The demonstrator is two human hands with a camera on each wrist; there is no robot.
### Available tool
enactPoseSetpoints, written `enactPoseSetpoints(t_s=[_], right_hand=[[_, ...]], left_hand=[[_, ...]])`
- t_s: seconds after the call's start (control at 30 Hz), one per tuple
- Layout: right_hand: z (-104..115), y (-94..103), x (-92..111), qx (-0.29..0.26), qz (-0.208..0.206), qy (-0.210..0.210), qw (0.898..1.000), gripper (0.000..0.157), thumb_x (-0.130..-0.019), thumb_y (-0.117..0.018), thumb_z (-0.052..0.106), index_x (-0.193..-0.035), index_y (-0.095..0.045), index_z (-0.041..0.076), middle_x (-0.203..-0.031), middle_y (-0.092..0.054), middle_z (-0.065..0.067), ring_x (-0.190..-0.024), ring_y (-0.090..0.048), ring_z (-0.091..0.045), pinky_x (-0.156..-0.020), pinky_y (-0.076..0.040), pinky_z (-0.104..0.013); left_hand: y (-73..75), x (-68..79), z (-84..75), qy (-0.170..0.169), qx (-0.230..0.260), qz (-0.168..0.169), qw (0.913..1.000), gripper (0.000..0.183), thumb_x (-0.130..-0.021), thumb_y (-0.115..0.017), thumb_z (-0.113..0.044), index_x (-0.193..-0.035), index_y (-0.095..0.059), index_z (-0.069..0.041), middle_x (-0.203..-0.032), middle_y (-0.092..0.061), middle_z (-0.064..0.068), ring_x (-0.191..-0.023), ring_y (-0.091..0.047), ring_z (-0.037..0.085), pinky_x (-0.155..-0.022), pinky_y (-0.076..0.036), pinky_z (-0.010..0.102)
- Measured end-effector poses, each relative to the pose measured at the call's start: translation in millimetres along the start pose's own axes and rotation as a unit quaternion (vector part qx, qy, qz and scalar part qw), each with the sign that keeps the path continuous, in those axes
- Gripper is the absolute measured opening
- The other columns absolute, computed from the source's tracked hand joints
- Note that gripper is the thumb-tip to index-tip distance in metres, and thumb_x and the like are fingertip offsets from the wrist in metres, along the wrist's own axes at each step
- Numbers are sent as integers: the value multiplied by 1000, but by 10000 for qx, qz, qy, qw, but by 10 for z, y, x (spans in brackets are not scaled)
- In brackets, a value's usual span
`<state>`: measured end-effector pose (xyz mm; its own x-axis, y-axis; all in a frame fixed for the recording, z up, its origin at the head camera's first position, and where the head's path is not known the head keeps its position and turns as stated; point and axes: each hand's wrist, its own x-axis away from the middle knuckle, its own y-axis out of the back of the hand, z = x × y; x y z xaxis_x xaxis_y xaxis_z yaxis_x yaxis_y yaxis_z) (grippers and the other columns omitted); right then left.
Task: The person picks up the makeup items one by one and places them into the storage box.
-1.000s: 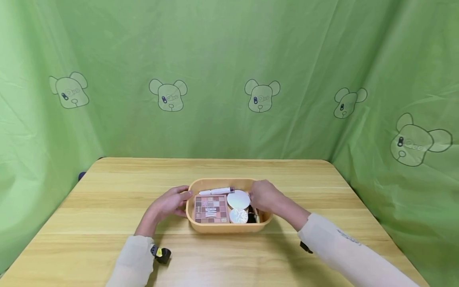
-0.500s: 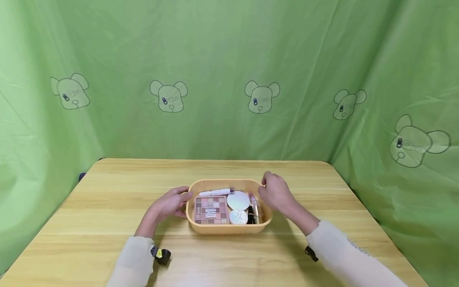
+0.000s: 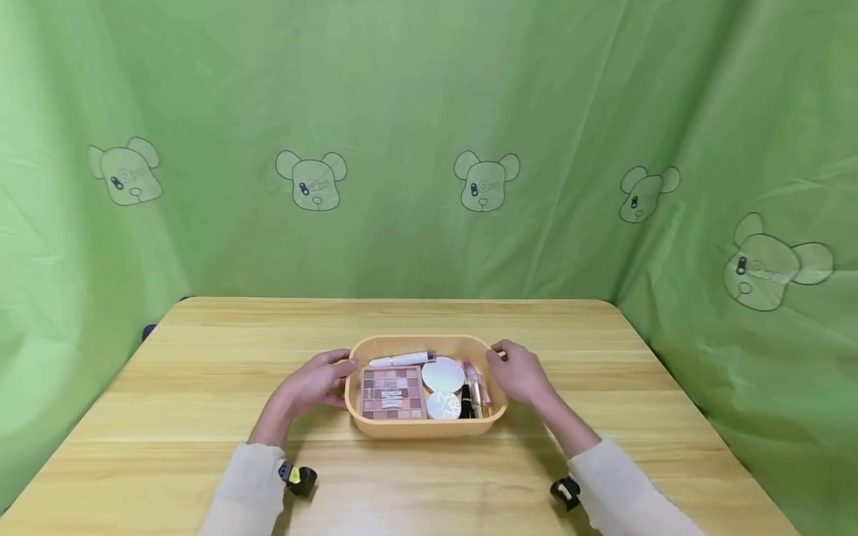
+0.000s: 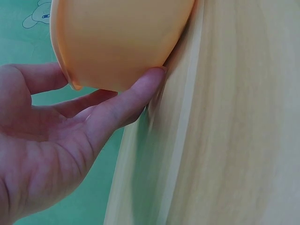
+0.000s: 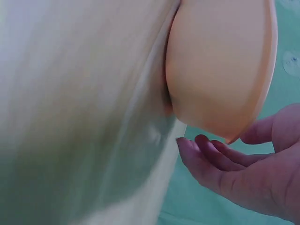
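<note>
An oval orange plastic basket [image 3: 422, 429] rests on the wooden table. Inside lie an eyeshadow palette [image 3: 392, 402], a white tube [image 3: 401, 359] along the back, a larger round compact [image 3: 442, 375] and a smaller round compact [image 3: 444, 406]. Slim lipstick-like tubes [image 3: 475, 391] fill its right end. My left hand [image 3: 311, 383] grips the basket's left end; the left wrist view shows the thumb at the rim and fingers against the orange wall [image 4: 117, 42]. At the other end, my right hand [image 3: 523, 372] holds the rim by the thumb, its fingers [image 5: 201, 164] curled beneath.
The light wood table [image 3: 429, 484] extends around the basket on all sides. Green curtain [image 3: 402, 89] with printed bear heads hangs behind and along both sides. Black wrist cameras [image 3: 302, 481] are strapped below both hands.
My right hand was inside the basket over the tubes, then lifted out to the right and came onto the right rim. The left hand stays at the left end.
</note>
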<state>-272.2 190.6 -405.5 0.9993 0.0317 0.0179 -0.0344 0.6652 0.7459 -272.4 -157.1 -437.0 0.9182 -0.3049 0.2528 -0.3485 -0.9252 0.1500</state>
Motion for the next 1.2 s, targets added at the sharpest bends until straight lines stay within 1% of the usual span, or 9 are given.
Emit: enactPoseSetpoints(t_s=[0.1,0.2,0.27,0.4,0.53,0.6,0.7,0.93,1.2], right_hand=[[-39,-26,15,-473,117,-114,9987,47,-107,-43,26,-138,-55,-7,-135,-60,-29,-106,-65,-36,-87,-59,-46],[-89,-53,19,-963,153,-174,9951,47,-107,-43,26,-139,-55,-7,-141,-56,-30,-125,-57,-43,-107,-50,-55],[-133,-61,11,-1403,251,-263,9894,47,-108,-43,24,-140,-53,-8,-142,-55,-30,-131,-53,-44,-113,-45,-56],[-185,-58,-8,-2180,497,-430,9737,48,-108,-41,21,-142,-49,-12,-141,-55,-31,-130,-56,-40,-114,-46,-49],[-212,-47,-28,-2576,773,-464,9620,48,-109,-39,21,-142,-49,-12,-135,-59,-30,-117,-64,-32,-102,-57,-39],[-220,-44,-34,-2654,877,-457,9590,48,-109,-39,22,-142,-49,-12,-133,-60,-30,-114,-65,-29,-98,-59,-36],[-236,-42,-41,-2659,968,-418,9582,49,-109,-38,21,-143,-46,-13,-136,-58,-31,-117,-64,-29,-99,-58,-37],[-264,-37,-43,-2532,925,-457,9619,52,-109,-40,22,-146,-41,-13,-141,-54,-32,-126,-60,-39,-104,-56,-42],[-243,-49,-54,-2436,936,-478,9642,54,-109,-40,23,-149,-37,-13,-144,-51,-32,-128,-58,-41,-104,-56,-43]], left_hand=[[13,5,-4,-1,11,-26,10000,63,-107,-44,-24,-158,-22,5,-141,-51,30,-121,-62,38,-87,-64,45],[16,2,-3,5,43,-1,10000,62,-107,-44,-23,-158,-22,5,-140,-51,30,-121,-62,38,-88,-64,45],[3,-6,-1,22,109,14,9999,62,-107,-45,-23,-158,-22,5,-142,-51,30,-122,-61,39,-88,-64,46],[-5,-15,5,22,171,18,9999,63,-107,-44,-22,-158,-20,5,-145,-49,31,-126,-59,41,-88,-64,46],[6,-14,15,8,182,-8,9998,63,-107,-44,-22,-158,-20,6,-143,-49,32,-125,-60,42,-87,-64,46],[13,-13,19,-6,174,7,9998,63,-107,-44,-22,-158,-20,7,-142,-50,32,-125,-60,42,-88,-64,46],[17,-17,23,-23,150,8,9999,62,-107,-44,-22,-158,-21,7,-141,-51,32,-123,-61,41,-88,-64,46],[2,-15,-4,-57,151,37,9999,61,-108,-44,-21,-156,-24,10,-137,-54,31,-120,-63,40,-87,-64,45],[12,9,-12,-78,27,26,10000,59,-108,-43,-20,-155,-26,10,-135,-56,30,-117,-65,38,-87,-64,45]])
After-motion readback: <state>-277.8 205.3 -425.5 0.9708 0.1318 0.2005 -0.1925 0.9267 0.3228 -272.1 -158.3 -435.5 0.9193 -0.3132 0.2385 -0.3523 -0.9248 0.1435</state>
